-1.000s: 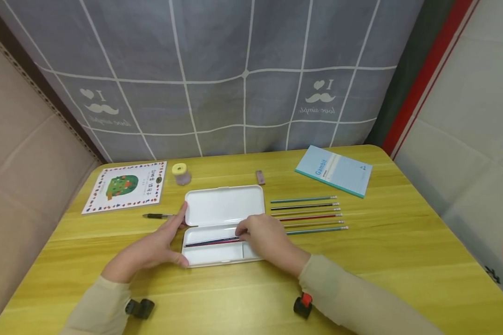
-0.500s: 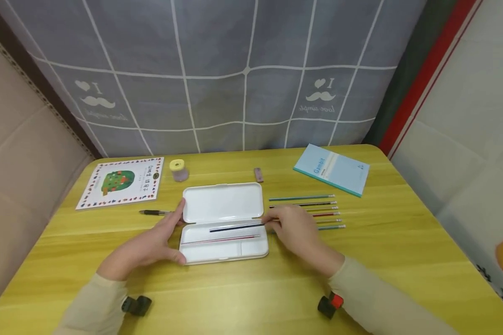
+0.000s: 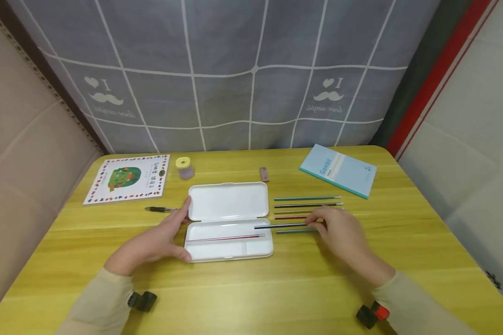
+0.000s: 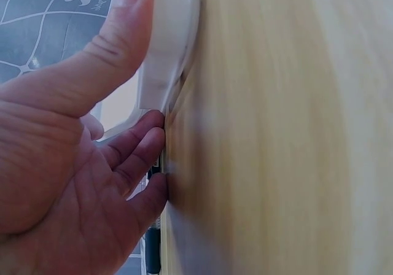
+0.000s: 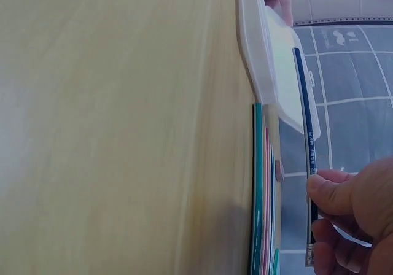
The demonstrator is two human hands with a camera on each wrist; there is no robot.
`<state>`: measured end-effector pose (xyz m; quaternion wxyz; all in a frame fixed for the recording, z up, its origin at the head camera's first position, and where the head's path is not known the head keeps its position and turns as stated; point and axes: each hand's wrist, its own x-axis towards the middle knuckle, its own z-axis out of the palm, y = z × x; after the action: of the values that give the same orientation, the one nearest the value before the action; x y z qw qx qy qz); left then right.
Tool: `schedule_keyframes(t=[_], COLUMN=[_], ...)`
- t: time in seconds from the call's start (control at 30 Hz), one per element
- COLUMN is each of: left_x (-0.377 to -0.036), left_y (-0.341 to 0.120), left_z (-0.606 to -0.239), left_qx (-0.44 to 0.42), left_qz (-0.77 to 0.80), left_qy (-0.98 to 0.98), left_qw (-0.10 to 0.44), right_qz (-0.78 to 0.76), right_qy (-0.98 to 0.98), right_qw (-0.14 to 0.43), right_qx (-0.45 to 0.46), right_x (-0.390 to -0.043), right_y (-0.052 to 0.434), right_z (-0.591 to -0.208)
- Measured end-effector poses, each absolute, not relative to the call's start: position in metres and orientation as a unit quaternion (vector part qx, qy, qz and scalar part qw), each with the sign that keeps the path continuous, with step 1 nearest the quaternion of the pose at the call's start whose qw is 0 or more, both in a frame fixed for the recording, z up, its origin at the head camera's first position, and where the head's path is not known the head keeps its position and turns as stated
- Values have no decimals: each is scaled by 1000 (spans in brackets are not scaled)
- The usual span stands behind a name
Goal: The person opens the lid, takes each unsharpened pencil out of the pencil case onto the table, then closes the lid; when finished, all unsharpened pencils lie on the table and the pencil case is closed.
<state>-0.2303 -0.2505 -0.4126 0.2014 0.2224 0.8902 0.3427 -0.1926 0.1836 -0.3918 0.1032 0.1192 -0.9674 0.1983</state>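
Note:
A white pencil case lies open flat on the table, its lid folded back. Inside the tray is a red pencil. My left hand rests at the case's left side, thumb at the front corner and fingers by the hinge end, fairly straight in the left wrist view. With thumb and fingertips my right hand pinches a dark blue pencil near its eraser end. That pencil is held above the table, its other end over the case's right edge.
Several pencils lie in a row right of the case. Behind it are a small eraser-like block and a yellow-lidded jar. A black pen and a picture book lie left, a blue notebook back right.
My right hand has drawn the dark blue pencil out of the case and carried it right, over the row of pencils. The red pencil stays in the tray; my left hand keeps its place.

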Motion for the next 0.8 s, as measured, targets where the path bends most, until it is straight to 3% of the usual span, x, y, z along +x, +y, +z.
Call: schedule_keyframes(t=[0.8], left_x=[-231], left_y=[-248], left_z=[-410], left_qx=[213], left_qz=[336], left_qy=[893], left_qw=[210], right_qz=[176], right_qy=[-977], right_qw=[78], right_qx=[96], right_x=[-178], right_y=[224], right_z=[-401])
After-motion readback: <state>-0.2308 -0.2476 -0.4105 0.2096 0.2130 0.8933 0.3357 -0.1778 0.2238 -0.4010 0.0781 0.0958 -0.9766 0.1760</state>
